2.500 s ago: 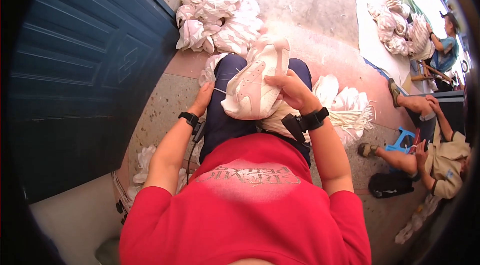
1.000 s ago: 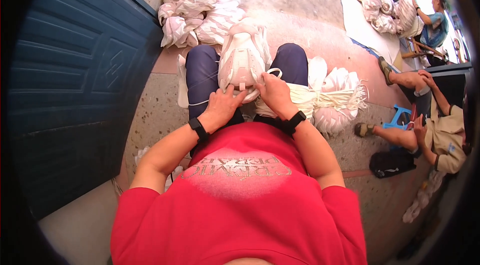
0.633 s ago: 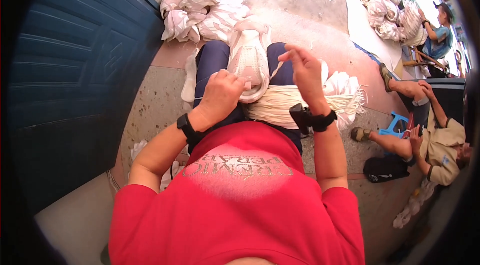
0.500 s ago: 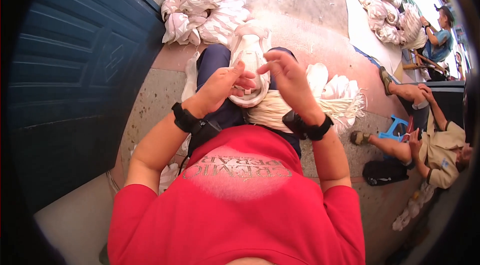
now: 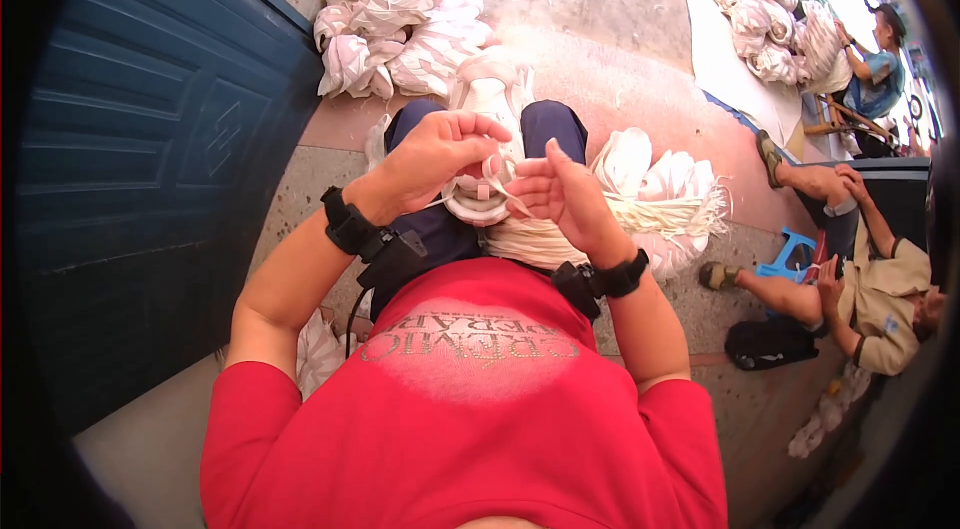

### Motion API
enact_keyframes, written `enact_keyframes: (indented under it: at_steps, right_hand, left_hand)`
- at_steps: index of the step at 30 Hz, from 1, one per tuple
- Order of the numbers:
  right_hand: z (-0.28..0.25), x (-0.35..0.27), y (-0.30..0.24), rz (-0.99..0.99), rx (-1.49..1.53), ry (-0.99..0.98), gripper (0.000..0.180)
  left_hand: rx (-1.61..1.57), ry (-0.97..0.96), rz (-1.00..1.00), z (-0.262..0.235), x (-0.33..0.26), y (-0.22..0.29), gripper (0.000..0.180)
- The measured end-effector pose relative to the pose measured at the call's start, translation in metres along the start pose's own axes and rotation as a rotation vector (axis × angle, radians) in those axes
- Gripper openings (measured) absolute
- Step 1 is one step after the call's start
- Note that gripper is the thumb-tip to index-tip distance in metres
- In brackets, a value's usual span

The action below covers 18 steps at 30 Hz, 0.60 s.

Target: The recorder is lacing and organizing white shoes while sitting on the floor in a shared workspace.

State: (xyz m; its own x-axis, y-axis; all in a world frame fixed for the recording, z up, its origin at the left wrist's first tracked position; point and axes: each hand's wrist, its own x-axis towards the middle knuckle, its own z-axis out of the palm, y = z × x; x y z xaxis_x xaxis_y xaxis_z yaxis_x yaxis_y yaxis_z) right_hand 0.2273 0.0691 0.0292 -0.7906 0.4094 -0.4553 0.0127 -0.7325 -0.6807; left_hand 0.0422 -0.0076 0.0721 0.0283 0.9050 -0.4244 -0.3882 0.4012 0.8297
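Pinkish floor (image 5: 600,84) extends past the shoe (image 5: 489,97), which points lengthwise away, both hands' (image 5: 430,161) (image 5: 575,199) grip unclear.

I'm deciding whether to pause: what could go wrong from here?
The lace looped between the left hand and right hand might slip or tangle. The pale shoe upper rests over the navy trousers with neither hand visibly gripping it, so it could shift. The black cable running down by the left forearm could perhaps snag.
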Motion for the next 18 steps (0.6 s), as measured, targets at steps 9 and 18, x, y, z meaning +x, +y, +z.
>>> enact_keyframes:
  at_steps: [9,18]
  right_hand:
    - [0.031,-0.026,0.024,0.221,0.222,-0.282,0.027]
    - [-0.070,-0.030,-0.081,-0.582,0.231,0.346,0.029]
  left_hand:
    - [0.506,-0.789,0.077,0.029,-0.059,0.017,0.016]
    - [1.030,0.218,0.322,-0.068,0.016,-0.070,0.037]
